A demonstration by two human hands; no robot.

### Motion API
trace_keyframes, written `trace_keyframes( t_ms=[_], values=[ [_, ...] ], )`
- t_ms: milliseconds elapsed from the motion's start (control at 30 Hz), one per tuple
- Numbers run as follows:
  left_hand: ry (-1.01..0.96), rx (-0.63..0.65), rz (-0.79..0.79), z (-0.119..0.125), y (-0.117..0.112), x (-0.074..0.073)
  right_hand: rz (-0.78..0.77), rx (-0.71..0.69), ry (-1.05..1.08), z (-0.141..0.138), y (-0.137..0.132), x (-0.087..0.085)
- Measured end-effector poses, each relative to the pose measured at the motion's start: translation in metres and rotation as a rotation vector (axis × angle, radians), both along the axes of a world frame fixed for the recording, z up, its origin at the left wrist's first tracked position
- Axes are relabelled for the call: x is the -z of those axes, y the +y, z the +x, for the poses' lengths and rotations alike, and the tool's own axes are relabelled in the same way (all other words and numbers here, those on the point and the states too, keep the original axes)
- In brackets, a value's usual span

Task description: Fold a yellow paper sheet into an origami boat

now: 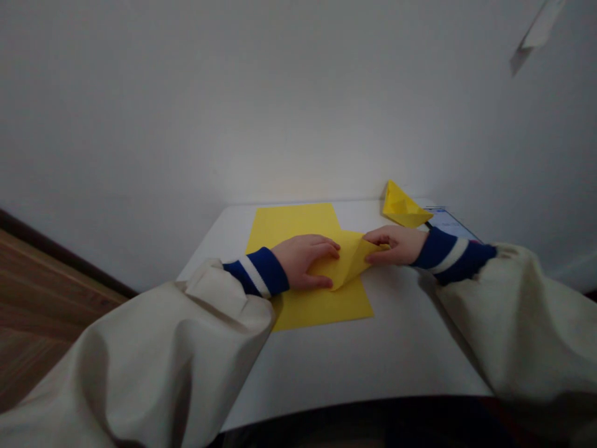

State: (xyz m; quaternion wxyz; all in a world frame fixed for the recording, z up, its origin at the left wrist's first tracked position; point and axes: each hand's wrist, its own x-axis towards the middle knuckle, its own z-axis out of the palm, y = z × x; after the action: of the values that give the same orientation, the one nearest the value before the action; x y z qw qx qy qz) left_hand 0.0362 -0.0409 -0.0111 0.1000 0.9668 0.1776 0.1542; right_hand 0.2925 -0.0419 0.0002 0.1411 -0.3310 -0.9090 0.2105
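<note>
A partly folded piece of yellow paper lies over the large yellow sheet on the table, one flap lifted at its right side. My left hand rests on its left part, thumb and fingers spread apart and pressing on the paper. With thumb and fingers closed, my right hand pinches the raised flap at the right end. Beneath the folded piece, the flat yellow sheet shows at the front and back. A folded yellow paper boat stands behind my right hand.
The small white table stands against a pale wall. At its back right lies a device with a lit screen, partly hidden by my right sleeve. Brown wooden furniture is at the left. A white tag-like object is at the upper right.
</note>
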Motion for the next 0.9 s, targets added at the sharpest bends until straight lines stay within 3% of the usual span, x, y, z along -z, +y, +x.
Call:
trace_keyframes(
  t_ms=[33,133,300,433,667,900],
  values=[
    [-0.013,-0.017,-0.010,0.001,0.001,0.001,-0.111,-0.018,0.000,0.000,0.001,0.001],
    [-0.042,-0.058,-0.030,0.003,0.003,0.004,-0.174,0.031,-0.004,-0.001,0.004,0.002],
    [-0.029,-0.074,-0.029,0.005,0.006,0.006,-0.053,0.133,-0.094,-0.003,0.002,0.002],
    [0.037,-0.157,0.013,0.007,0.002,-0.001,0.039,0.242,-0.031,-0.002,0.002,0.004],
    [0.104,-0.188,0.034,0.009,0.000,-0.002,0.000,0.234,-0.002,-0.002,0.002,0.006],
    [0.197,-0.315,-0.032,0.012,0.000,0.000,0.100,0.359,-0.145,-0.013,0.000,0.006]
  ],
)
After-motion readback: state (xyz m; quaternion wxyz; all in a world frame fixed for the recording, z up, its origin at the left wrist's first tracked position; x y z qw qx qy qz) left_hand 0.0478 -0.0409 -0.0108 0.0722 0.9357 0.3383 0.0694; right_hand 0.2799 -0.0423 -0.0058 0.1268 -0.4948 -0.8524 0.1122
